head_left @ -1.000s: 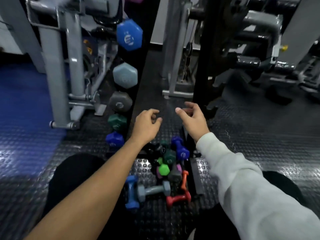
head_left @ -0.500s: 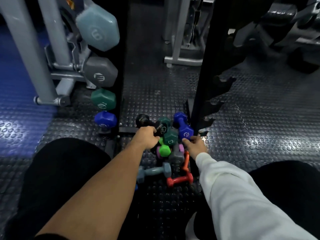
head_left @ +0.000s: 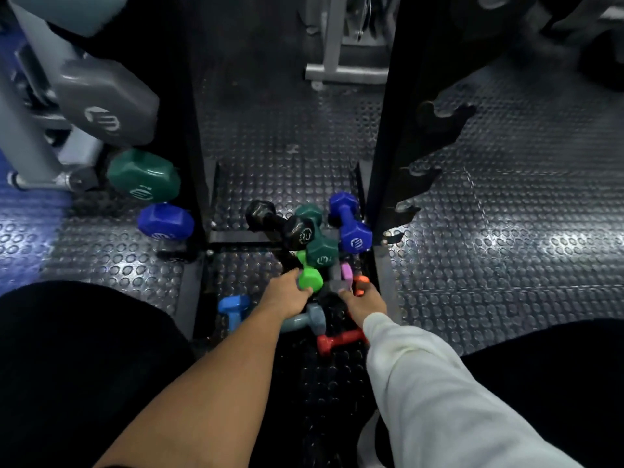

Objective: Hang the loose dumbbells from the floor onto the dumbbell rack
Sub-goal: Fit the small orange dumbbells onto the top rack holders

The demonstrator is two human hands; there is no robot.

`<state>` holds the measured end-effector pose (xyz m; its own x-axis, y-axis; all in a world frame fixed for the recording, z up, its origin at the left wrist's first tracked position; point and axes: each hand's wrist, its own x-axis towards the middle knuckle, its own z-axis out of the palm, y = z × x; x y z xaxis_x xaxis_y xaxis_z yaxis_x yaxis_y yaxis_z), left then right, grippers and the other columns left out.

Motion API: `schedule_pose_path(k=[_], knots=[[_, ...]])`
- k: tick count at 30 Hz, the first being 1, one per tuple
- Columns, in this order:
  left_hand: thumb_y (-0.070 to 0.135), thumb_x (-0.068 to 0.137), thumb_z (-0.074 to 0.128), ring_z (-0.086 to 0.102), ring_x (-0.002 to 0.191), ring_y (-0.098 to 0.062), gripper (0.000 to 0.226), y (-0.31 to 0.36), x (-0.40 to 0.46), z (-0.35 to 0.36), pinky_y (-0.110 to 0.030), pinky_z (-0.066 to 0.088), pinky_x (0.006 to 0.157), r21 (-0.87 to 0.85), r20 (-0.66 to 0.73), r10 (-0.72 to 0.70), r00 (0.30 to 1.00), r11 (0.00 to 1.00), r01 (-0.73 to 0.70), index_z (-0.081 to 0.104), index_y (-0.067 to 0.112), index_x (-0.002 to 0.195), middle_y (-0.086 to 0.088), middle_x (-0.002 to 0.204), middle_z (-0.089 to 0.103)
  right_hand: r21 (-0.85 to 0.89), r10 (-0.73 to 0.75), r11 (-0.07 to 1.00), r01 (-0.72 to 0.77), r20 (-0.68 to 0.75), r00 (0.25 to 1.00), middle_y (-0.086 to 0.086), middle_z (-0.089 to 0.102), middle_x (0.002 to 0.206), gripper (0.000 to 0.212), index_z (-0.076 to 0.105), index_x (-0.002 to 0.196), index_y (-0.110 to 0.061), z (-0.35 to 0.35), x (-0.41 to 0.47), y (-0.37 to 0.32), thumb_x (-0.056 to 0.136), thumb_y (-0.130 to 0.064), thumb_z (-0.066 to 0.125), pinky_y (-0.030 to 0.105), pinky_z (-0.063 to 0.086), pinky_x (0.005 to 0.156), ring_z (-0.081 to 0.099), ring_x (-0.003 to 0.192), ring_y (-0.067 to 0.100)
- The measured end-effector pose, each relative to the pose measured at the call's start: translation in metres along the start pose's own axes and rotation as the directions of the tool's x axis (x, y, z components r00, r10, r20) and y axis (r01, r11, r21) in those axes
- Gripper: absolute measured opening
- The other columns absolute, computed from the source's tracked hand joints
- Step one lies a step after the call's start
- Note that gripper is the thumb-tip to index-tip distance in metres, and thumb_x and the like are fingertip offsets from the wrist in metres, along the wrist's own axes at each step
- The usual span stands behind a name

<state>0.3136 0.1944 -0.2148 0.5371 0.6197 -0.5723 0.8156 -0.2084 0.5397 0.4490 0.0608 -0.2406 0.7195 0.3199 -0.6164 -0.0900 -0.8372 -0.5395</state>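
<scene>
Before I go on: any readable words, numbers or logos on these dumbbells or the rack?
No text reads clearly.
Round white logo, no legible letters: grey hex dumbbell on the rack, dark green racked one, blue racked one, loose blue dumbbell, loose dark green one.
Black loose dumbbell: white ring of print, too blurred.

Rack uprights: left upright (head_left: 189,130) and right upright (head_left: 385,130) walling in narrow floor lane. Studded floor (head_left: 287,136) lying open in far half of lane. Base crossbar (head_left: 243,236) running across lane, black dumbbell (head_left: 278,224) lying over it. Near half crowding with pile: teal dumbbell (head_left: 319,248), purple dumbbell (head_left: 349,222), green dumbbell (head_left: 309,275), grey dumbbell (head_left: 309,320), red dumbbell (head_left: 337,342), blue dumbbell (head_left: 233,309). Right-side hooks (head_left: 439,119) jutting outward, unloaded. Left side: hung green head (head_left: 145,180) and hung blue head (head_left: 165,221) blocking the outer face.
</scene>
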Motion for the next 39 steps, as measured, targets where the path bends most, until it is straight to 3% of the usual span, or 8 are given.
schedule_pose_path(k=[4,12,23,28,31,33,35,39], knots=[[0.039,0.099,0.066,0.058,0.129,-0.034,0.062,-0.004,0.009,0.022,-0.035,0.046,0.105,-0.066,-0.006,-0.029,1.0,0.997,0.028,0.044,0.024,0.155,-0.014,0.14,0.063,-0.014,-0.018,1.0,0.018,-0.025,1.0,0.008,0.069,0.118,0.05,0.061,0.123,-0.022,0.017,0.008,0.005,0.081,-0.045,0.077,0.031,0.045,0.097,0.062,0.114,0.03],[0.047,0.101,0.06,0.069,0.1,-0.03,0.077,-0.02,0.022,0.047,-0.037,0.054,0.091,-0.045,-0.036,-0.077,0.996,0.996,0.075,0.019,0.036,0.165,-0.01,0.105,0.072,0.036,-0.024,0.999,0.029,-0.128,0.992,0.008,0.066,0.108,0.045,0.06,0.102,-0.027,0.033,0.026,0.016,0.069,-0.041,0.087,0.031,0.05,0.09,0.065,0.093,0.025],[0.036,0.103,0.056,0.066,0.113,-0.034,0.101,-0.008,0.015,0.076,-0.044,0.054,0.097,-0.03,-0.039,-0.157,0.987,0.987,0.156,-0.03,0.042,0.156,-0.015,0.143,0.061,0.022,-0.037,0.999,0.039,-0.103,0.994,0.003,0.068,0.104,0.047,0.055,0.093,-0.032,0.031,0.042,0.025,0.064,-0.045,0.09,0.035,0.051,0.09,0.065,0.099,0.024],[0.036,0.101,0.06,0.067,0.105,-0.031,0.113,-0.004,0.011,0.085,-0.037,0.049,0.078,-0.028,-0.051,-0.138,0.989,0.99,0.136,-0.041,0.04,0.15,-0.014,0.156,0.049,0.02,-0.05,0.998,0.052,-0.086,0.995,0.002,0.07,0.1,0.048,0.056,0.094,-0.03,0.027,0.043,0.026,0.064,-0.044,0.091,0.037,0.052,0.091,0.065,0.096,0.024],[0.036,0.099,0.064,0.057,0.129,-0.037,0.121,-0.002,0.005,0.088,-0.048,0.051,0.099,0.009,-0.009,-0.111,0.994,0.994,0.111,-0.047,0.036,0.147,-0.013,0.169,0.027,0.037,-0.046,0.998,0.049,-0.069,0.997,0.002,0.071,0.099,0.051,0.057,0.094,-0.029,0.026,0.043,0.026,0.061,-0.045,0.092,0.038,0.053,0.091,0.067,0.095,0.024],[0.038,0.097,0.066,0.031,0.15,-0.045,0.122,0.002,0.002,0.095,-0.055,0.035,0.119,0.07,0.086,-0.126,0.988,0.99,0.12,-0.045,0.03,0.149,-0.016,0.174,0.004,0.069,-0.052,0.996,0.055,-0.042,0.998,0.002,0.071,0.098,0.055,0.057,0.093,-0.029,0.025,0.047,0.028,0.057,-0.046,0.094,0.041,0.054,0.09,0.068,0.094,0.024],[0.043,0.096,0.068,0.015,0.156,-0.045,0.121,0.008,-0.006,0.107,-0.054,0.026,0.125,0.11,0.176,-0.114,0.978,0.989,0.095,-0.036,0.025,0.155,-0.02,0.172,-0.011,0.08,-0.057,0.995,0.057,0.0,0.998,0.001,0.07,0.1,0.059,0.058,0.095,-0.024,0.022,0.05,0.027,0.055,-0.045,0.096,0.04,0.054,0.09,0.067,0.094,0.023],[0.036,0.094,0.067,0.045,0.138,-0.04,0.102,0.021,-0.019,0.117,-0.048,0.046,0.108,0.151,0.03,-0.076,0.997,0.986,0.07,-0.004,0.01,0.164,-0.02,0.153,0.025,0.155,-0.021,0.988,0.008,0.087,0.996,0.003,0.07,0.093,0.059,0.058,0.095,-0.017,0.014,0.054,0.022,0.054,-0.035,0.098,0.038,0.057,0.079,0.066,0.077,0.022]])
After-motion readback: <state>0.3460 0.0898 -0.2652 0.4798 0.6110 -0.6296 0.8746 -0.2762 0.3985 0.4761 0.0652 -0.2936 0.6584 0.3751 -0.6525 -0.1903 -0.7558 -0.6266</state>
